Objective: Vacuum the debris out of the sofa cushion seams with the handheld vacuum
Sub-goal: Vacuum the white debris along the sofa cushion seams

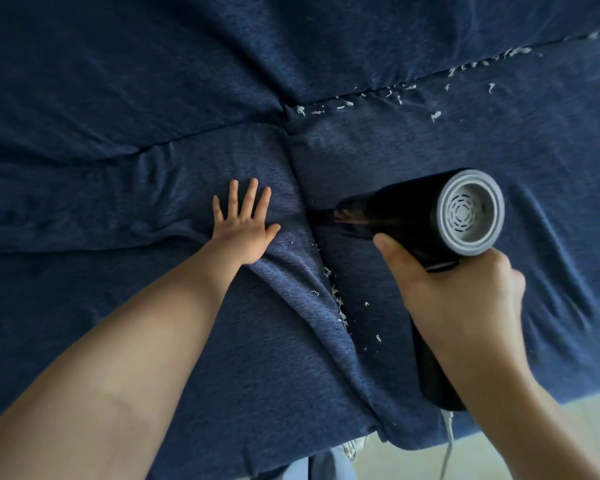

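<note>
My right hand (461, 299) grips the handle of a black handheld vacuum (406, 216) with a grey round rear vent. Its narrow nozzle tip (317, 216) points left into the seam (312, 237) between two dark blue seat cushions. My left hand (245, 221) lies flat with fingers spread on the left cushion (136, 306), just left of the seam and the nozzle. White shredded debris (338, 301) lies along the seam nearer to me. More white debris (395, 93) is strewn along the back seam toward the upper right.
The backrest cushions (222, 64) fill the top of the view. The sofa's front edge (413, 441) runs along the bottom right, with pale floor (534, 420) beyond it. A white cord (448, 441) hangs from the vacuum's handle end over that edge.
</note>
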Tool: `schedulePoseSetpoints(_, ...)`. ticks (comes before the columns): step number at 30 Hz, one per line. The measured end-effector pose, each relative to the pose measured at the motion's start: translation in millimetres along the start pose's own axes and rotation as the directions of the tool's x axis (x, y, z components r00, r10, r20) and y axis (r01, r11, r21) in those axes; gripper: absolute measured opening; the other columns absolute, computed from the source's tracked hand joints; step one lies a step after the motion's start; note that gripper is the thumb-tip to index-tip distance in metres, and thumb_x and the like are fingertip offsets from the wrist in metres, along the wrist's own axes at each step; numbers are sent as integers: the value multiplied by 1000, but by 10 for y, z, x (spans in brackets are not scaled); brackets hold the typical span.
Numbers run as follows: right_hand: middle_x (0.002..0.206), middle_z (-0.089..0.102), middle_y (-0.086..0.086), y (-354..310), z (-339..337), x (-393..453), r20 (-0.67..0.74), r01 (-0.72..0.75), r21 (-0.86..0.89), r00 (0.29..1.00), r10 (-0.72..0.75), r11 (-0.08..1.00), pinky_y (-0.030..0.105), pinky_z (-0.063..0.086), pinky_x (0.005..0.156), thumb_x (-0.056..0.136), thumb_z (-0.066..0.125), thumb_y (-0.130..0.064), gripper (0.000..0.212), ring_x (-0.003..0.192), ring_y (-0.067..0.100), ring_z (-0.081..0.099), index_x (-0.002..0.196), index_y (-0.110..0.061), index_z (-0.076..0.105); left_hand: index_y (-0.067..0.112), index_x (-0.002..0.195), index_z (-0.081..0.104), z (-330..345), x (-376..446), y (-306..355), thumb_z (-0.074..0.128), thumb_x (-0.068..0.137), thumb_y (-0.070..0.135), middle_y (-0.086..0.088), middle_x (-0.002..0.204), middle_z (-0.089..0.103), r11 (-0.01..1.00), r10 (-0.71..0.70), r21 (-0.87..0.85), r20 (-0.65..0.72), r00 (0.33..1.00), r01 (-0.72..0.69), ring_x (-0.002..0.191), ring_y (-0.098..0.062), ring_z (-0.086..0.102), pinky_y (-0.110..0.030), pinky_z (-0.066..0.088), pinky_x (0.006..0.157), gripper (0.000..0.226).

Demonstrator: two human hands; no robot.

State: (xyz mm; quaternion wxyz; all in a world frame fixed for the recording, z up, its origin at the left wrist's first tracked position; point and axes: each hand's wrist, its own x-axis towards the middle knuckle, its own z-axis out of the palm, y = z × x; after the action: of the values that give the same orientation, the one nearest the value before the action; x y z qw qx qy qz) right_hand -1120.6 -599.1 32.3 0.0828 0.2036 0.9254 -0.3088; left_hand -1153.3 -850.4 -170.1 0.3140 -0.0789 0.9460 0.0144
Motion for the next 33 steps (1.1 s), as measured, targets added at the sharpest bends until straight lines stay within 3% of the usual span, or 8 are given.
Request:
schedulePoseSetpoints(4, 61, 54, -10, 16, -60, -29, -24, 4, 50, 1000, -3, 999, 7, 27, 49, 55, 62, -80, 59, 62, -23, 37, 62, -21, 56, 26, 149, -23, 24, -76, 7, 16, 92, 69, 1, 154, -36, 1000, 16, 18, -3, 1000, -16, 140, -32, -34, -59, -12, 114, 82)
schedulePoseSetpoints(6, 60, 45, -17, 12, -48, -40, -50, 38, 69, 998, -34, 997, 17, 32, 61, 56, 65, -77, 54, 70, 1, 38, 60, -26, 47, 25, 150, -22, 26, -95, 12, 18, 91, 71, 0, 155, -35, 999, 18, 27, -6, 1000, -18, 141, -33, -33, -60, -11, 114, 84)
schedulePoseSetpoints(9, 60, 42, -18, 6, 26, -21, -33, 70, 64, 997, -68, 995, 14, 27, 68, 60, 66, -73, 51, 90, 11, 40, 68, -25, 54, 25, 150, -21, 30, -110, 25, 18, 91, 71, -1, 155, -34, 999, 17, 27, -13, 1000, -17, 141, -33, -32, -60, -10, 114, 84)
schedulePoseSetpoints(12, 67, 51, -12, 54, 105, 9, 7, 80, 65, 997, -80, 995, 16, 28, 69, 62, 65, -73, 55, 73, 7, 44, 80, -21, 65, 25, 150, -21, 50, -121, 32, 16, 92, 70, -1, 156, -33, 999, 14, 29, -19, 1000, -14, 142, -33, -31, -61, -9, 114, 83)
schedulePoseSetpoints(16, 62, 44, -19, 86, 128, -17, -25, 63, 82, 998, -61, 995, 22, 33, 69, 58, 63, -77, 54, 57, -24, 31, 75, -25, 61, 25, 149, -24, 86, -126, 40, 16, 93, 68, -1, 154, -35, 1000, 9, 20, -15, 1000, -8, 141, -33, -32, -61, -11, 114, 81)
schedulePoseSetpoints(23, 78, 69, 10, -121, 363, -146, -28, 148, -24, 989, -148, 989, 35, 45, 70, 66, 57, -76, 66, 81, 37, 63, 92, -16, 64, 27, 150, -21, 88, -140, 13, 22, 94, 67, 0, 155, -34, 999, 18, 27, -9, 1000, -18, 142, -33, -30, -61, -10, 114, 81)
schedulePoseSetpoints(28, 68, 52, -5, -267, 517, -261, -12, 246, -84, 969, -247, 966, 31, 31, 60, 74, 69, -64, 53, 71, 40, 64, 96, -17, 61, 26, 151, -18, 61, -145, 22, 23, 95, 65, -1, 155, -35, 999, 12, 38, 8, 1000, -12, 142, -34, -30, -60, -9, 114, 80)
schedulePoseSetpoints(33, 82, 70, 10, -54, 315, -224, -7, 160, -2, 987, -160, 987, 33, 42, 71, 67, 64, -72, 59, 86, 38, 64, 93, -19, 65, 28, 150, -22, 65, -207, 19, 23, 96, 64, 0, 155, -35, 1000, 14, 28, 9, 1000, -14, 142, -33, -30, -60, -8, 115, 79)
